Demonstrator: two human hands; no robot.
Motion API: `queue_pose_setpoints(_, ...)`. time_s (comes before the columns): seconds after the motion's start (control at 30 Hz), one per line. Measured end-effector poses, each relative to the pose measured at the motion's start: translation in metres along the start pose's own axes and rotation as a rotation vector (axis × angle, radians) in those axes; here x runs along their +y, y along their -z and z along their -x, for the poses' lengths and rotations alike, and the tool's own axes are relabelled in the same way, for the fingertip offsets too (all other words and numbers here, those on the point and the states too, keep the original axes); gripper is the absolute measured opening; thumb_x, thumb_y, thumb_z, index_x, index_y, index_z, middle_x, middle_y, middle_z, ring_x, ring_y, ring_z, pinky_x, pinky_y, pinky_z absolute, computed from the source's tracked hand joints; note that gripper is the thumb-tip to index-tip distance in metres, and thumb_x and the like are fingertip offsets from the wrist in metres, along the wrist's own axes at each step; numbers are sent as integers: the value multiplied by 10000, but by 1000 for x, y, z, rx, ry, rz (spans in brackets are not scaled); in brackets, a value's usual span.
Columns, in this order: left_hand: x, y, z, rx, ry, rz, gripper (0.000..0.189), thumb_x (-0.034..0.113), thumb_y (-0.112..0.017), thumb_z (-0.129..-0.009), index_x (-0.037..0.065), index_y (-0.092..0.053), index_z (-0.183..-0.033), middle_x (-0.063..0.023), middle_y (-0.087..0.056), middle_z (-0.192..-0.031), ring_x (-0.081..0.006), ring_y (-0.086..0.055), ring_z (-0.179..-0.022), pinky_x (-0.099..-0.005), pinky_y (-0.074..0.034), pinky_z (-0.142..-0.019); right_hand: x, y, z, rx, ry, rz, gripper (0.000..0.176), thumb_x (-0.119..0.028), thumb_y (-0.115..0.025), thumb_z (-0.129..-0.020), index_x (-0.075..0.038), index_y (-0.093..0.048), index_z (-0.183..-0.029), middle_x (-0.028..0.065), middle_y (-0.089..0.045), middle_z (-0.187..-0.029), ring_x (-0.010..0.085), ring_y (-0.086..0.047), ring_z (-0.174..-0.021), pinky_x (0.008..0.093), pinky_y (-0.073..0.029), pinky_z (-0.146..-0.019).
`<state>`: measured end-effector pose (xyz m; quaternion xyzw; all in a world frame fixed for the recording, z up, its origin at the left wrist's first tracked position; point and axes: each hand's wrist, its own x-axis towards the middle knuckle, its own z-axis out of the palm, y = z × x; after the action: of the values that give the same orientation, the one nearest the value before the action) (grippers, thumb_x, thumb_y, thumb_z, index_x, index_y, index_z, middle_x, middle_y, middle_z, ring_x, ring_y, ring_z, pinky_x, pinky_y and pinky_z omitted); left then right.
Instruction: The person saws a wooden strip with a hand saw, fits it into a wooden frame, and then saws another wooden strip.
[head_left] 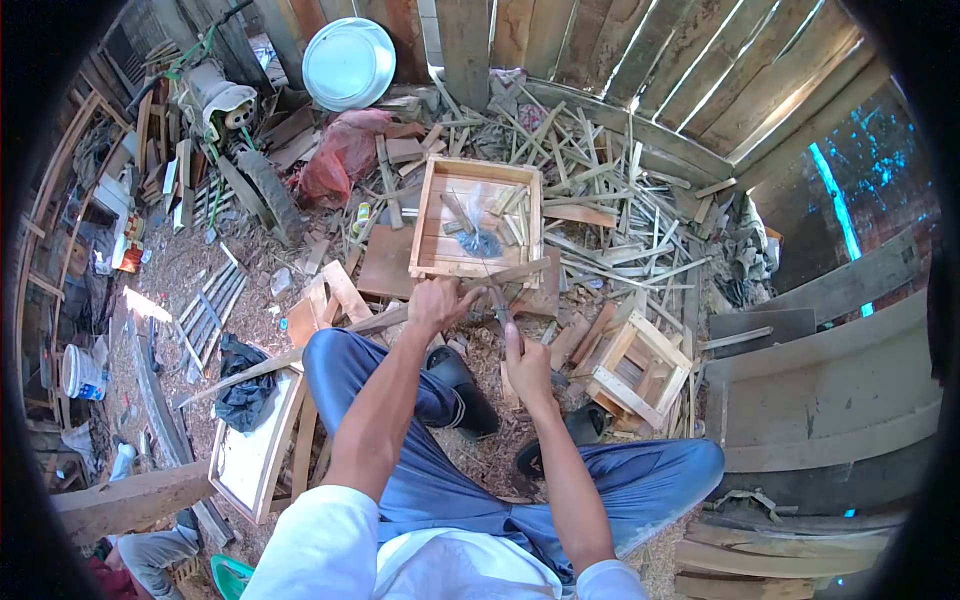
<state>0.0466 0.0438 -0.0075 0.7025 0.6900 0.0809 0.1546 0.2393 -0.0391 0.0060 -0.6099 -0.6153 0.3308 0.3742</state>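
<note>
My left hand (437, 304) is closed around a long wooden strip (375, 322), which runs slantwise from beside my left knee to the front of a shallow wooden box (427, 215). My right hand (528, 362) grips a narrow, dark hand tool (501, 303). Its upper end meets the strip near the box's front edge, and its exact kind is hard to make out. Inside the box lie short wood pieces (515, 215) and a heap of small bluish-grey bits (480, 243), possibly nails, beside clear plastic.
Scrap wood (640, 235) is heaped behind and right of the box. A small wooden frame (640, 370) stands by my right foot. At left are a white-topped wooden frame (250, 455) and a black bag (245, 385). Another person's leg (160, 555) shows at lower left.
</note>
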Motion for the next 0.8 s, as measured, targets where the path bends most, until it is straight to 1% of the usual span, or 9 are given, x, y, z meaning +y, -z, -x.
queue_pose_setpoints(0.03, -2, 0, 0, 5, 5, -3, 681, 677, -481, -857, 37, -700, -772, -204, -680, -730, -346, -686, -704, -448, -545, -668, -10, 2, -3, -2, 41, 10, 521, -361, -510, -976, 67, -606, -695, 218, -507, -527, 312, -530, -475, 435, -405, -518)
queue_pose_setpoints(0.07, -3, -2, 2, 19, 18, -7, 695, 686, -481, -850, 36, -707, -756, -207, -680, -732, -348, -686, -707, -447, -546, -675, -16, 5, -1, -26, 14, 7, 510, -362, -515, -970, 70, -613, -718, 237, -518, -552, 376, -551, -515, 440, -416, -527)
queue_pose_setpoints(0.33, -3, -6, -3, 33, 65, 74, 708, 681, -514, -820, 10, -690, -678, -227, -658, -688, -372, -672, -694, -464, -530, -653, -8, 75, 97, -34, -28, 128, 426, -293, -561, -944, 41, -643, -693, 244, -552, -576, 402, -605, -546, 446, -443, -506)
queue_pose_setpoints(0.37, -3, -9, 3, 86, 54, 88, 705, 682, -521, -814, 12, -691, -681, -225, -658, -686, -370, -673, -690, -464, -530, -651, -9, 76, 99, -71, -105, 143, 424, -295, -560, -945, 40, -644, -698, 242, -553, -577, 400, -604, -541, 449, -439, -506)
queue_pose_setpoints(0.4, -1, -1, -1, -28, 101, 93, 693, 679, -534, -805, 16, -696, -688, -220, -663, -694, -371, -674, -694, -465, -529, -658, -10, 74, 101, -97, -184, 154, 423, -296, -558, -946, 40, -645, -703, 240, -555, -579, 398, -604, -536, 453, -434, -505)
queue_pose_setpoints(0.53, -1, -2, -3, -6, 89, 85, 703, 685, -516, -811, 13, -707, -731, -227, -671, -723, -372, -680, -714, -470, -529, -686, -17, 25, 24, -42, -41, 126, 453, -305, -509, -971, 52, -626, -718, 267, -531, -595, 448, -574, -578, 464, -434, -527)
queue_pose_setpoints(0.63, -6, 2, -11, -22, 75, 105, 711, 690, -505, -812, 12, -707, -746, -235, -672, -736, -378, -679, -717, -477, -529, -699, -38, 22, 9, -53, 3, 104, 463, -311, -493, -975, 52, -625, -720, 279, -520, -602, 466, -566, -606, 466, -434, -532)
queue_pose_setpoints(0.77, -9, -1, -13, -15, 91, 120, 714, 691, -502, -812, 10, -708, -749, -242, -670, -743, -382, -678, -714, -479, -531, -695, -11, 57, 79, -25, 6, 165, 438, -280, -541, -957, 66, -608, -697, 270, -509, -576, 430, -567, -550, 452, -422, -510)
queue_pose_setpoints(0.8, -6, 0, -12, -29, 97, 109, 745, 697, -481, -821, -11, -709, -780, -255, -672, -791, -380, -678, -778, -466, -529, -739, 0, 59, 91, -15, -67, 110, 483, -308, -522, -971, 54, -595, -660, 203, -498, -519, 337, -550, -493, 428, -404, -496)
